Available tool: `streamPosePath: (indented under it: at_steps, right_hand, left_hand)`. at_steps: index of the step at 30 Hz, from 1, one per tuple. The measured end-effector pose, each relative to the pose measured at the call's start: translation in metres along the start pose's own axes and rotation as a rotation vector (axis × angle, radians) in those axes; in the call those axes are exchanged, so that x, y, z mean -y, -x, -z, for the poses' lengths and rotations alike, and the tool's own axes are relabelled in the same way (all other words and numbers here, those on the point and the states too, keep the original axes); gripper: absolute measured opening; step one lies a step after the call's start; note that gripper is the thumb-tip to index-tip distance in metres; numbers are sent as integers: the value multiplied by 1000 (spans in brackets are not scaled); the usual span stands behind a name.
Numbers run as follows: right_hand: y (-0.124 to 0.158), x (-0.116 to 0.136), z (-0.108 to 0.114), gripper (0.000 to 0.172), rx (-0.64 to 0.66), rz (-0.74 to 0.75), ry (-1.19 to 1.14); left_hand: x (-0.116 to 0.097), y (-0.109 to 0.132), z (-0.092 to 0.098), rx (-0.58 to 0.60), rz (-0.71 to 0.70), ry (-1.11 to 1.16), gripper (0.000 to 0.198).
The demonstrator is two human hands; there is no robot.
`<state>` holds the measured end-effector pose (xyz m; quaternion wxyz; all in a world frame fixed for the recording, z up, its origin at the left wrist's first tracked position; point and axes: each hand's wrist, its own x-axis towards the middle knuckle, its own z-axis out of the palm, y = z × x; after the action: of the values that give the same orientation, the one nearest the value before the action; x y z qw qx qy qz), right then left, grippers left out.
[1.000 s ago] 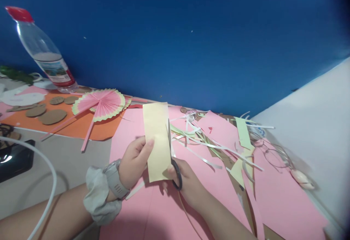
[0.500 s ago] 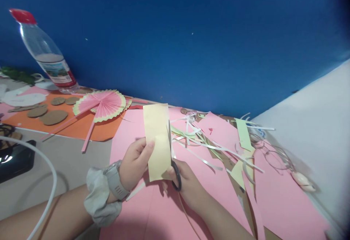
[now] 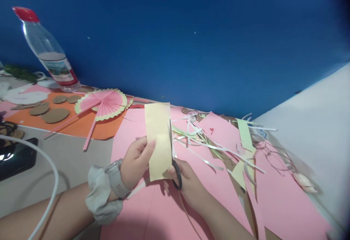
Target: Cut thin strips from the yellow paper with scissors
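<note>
My left hand (image 3: 138,157) pinches the left edge of a pale yellow paper rectangle (image 3: 158,138), thumb on its front face. Black-handled scissors (image 3: 177,174) are in my right hand (image 3: 188,187), their blades pointing up along the paper's right edge. One blade shows there; how far the blades are apart I cannot tell. My right thumb lies near the paper's lower right corner. Both hands are above large pink paper sheets (image 3: 136,218). Right of the scissors lies a loose pile of white and green paper strips (image 3: 202,143).
A red-capped bottle (image 3: 56,59) stands against the blue wall at the left. Near it, a pink paper fan (image 3: 109,103) and cardboard discs (image 3: 56,115) rest on orange paper (image 3: 90,132). A white cable (image 3: 53,181) crosses the left side; a computer mouse (image 3: 304,182) sits far right.
The whole view has shifted slightly. Paper and scissors keep nearly the same pose, with both hands still in the same grip.
</note>
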<state>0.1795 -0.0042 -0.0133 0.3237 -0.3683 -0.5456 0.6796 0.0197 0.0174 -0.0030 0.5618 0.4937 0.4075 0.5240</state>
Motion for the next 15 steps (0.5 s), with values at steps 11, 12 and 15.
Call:
streamPosePath:
  at_steps: [11, 12, 15]
  right_hand:
    - [0, -2, -1, 41, -27, -18, -54]
    - [-1, -2, -1, 41, -22, -19, -49]
    - [-1, -2, 0, 42, -20, -18, -40]
  left_hand:
    - [3, 2, 1, 5, 22, 78, 37]
    - [3, 2, 0, 7, 21, 83, 37]
    - [2, 2, 0, 11, 16, 90, 38]
